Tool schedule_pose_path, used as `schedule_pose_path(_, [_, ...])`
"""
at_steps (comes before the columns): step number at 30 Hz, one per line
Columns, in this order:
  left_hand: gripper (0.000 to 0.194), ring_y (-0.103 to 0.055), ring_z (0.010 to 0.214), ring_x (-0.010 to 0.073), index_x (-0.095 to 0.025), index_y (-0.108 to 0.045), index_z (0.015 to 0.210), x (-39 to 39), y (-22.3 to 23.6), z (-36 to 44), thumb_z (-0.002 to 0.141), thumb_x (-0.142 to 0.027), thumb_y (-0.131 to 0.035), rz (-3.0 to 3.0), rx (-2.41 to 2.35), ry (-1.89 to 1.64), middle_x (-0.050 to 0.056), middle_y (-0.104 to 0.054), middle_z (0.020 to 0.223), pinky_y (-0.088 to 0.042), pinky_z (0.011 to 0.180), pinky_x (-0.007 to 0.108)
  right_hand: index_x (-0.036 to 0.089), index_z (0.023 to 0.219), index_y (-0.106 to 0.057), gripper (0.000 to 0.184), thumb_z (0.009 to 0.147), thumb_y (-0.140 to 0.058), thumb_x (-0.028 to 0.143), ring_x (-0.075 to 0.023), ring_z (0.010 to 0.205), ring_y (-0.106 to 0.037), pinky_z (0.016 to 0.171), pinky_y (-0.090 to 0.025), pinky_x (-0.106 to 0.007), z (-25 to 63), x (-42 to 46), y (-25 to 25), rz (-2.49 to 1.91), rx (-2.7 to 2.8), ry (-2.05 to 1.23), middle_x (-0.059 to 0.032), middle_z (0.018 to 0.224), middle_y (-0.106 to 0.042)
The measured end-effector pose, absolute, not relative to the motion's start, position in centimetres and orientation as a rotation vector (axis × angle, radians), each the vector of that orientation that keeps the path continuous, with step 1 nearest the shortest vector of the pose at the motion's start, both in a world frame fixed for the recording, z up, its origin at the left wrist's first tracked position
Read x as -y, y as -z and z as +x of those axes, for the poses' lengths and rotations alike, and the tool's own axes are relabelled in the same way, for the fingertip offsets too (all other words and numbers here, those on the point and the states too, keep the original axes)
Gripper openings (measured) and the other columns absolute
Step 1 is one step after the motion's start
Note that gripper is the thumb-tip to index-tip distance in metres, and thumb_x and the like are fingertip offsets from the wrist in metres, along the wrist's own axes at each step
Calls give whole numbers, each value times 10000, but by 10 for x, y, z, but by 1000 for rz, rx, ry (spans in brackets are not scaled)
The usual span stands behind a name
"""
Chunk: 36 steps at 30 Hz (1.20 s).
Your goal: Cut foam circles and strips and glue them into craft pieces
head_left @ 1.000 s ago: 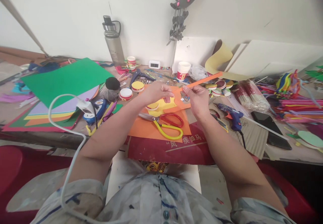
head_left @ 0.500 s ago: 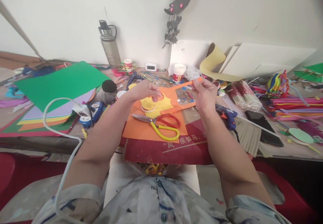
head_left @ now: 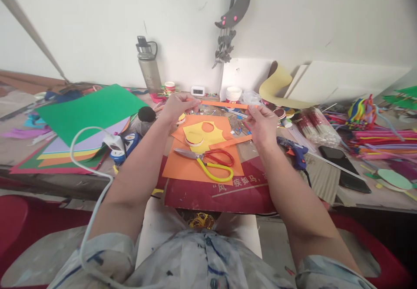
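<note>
A narrow orange paper strip [head_left: 223, 104] is stretched level between my hands above the worktable. My left hand [head_left: 181, 106] pinches its left end, and my right hand [head_left: 263, 126] pinches the right end. A second orange strip [head_left: 233, 142] slants from the papers up to my right hand; whether the fingers hold it too, I cannot tell. Below lie orange sheets [head_left: 182, 169] and a yellow cut-out sheet [head_left: 211, 138] with a round hole and jagged edge. A small round lid-like piece [head_left: 194, 139] rests on the yellow sheet. Scissors [head_left: 213, 161] with red and yellow handles lie open on the orange paper.
Coloured sheets [head_left: 87, 111] and a white cable [head_left: 94, 193] are at left. A bottle [head_left: 150, 70] and a paper cup [head_left: 233, 94] stand at the back. A blue glue gun [head_left: 295, 152], a phone [head_left: 345, 169] and pipe cleaners [head_left: 381, 143] lie at right.
My left hand has moved up and back and now grips the left end of the upper strip, which is pulled straight. My right hand stays nearly in place. The view has shifted slightly.
</note>
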State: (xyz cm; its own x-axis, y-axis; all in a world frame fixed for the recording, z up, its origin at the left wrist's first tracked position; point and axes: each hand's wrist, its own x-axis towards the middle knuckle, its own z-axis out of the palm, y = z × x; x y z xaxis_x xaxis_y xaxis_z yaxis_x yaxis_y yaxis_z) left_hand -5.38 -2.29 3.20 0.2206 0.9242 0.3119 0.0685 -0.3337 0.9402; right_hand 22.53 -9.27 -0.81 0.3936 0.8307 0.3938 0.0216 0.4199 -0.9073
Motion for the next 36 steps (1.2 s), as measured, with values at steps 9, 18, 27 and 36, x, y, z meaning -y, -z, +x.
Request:
schedule_pose_path(9, [379,-644,624,49,-212,-574,809,18,-23,-39,863,-407,-894,995,-678,-1537,-54,-665,705,-416,537,175,210,671,-738,401,570,-912,557,-109,564,-483,562,-396,-267,189,102,15,-1034,1163,-875,9,623,-661])
schedule_pose_path(18, [401,-781,800,116,-165,-767,1024,41,-20,-19,942,-553,-828,1040,-687,-1192,114,-867,1025,-581,691,197,209,614,-715,405,583,-885,575,-122,575,-468,571,-377,-278,182,104,22,-1072,1140,-862,6,592,-633])
schedule_pose_path(27, [222,-826,740,151,-90,-778,932,45,-12,-10,1075,-212,-661,1000,-758,-1150,152,-863,937,-567,611,187,199,638,-703,556,631,-817,743,-145,609,-482,628,-397,-316,172,106,30,-1167,1370,-817,-8,600,-620])
schedule_pose_path(36, [275,-807,750,84,-124,-722,947,41,-29,-17,1136,-195,-536,658,-665,-1366,49,-833,857,-579,639,125,208,609,-652,562,656,-794,750,-149,589,-480,595,-394,-311,177,101,33,-1203,1448,-820,-6,558,-568])
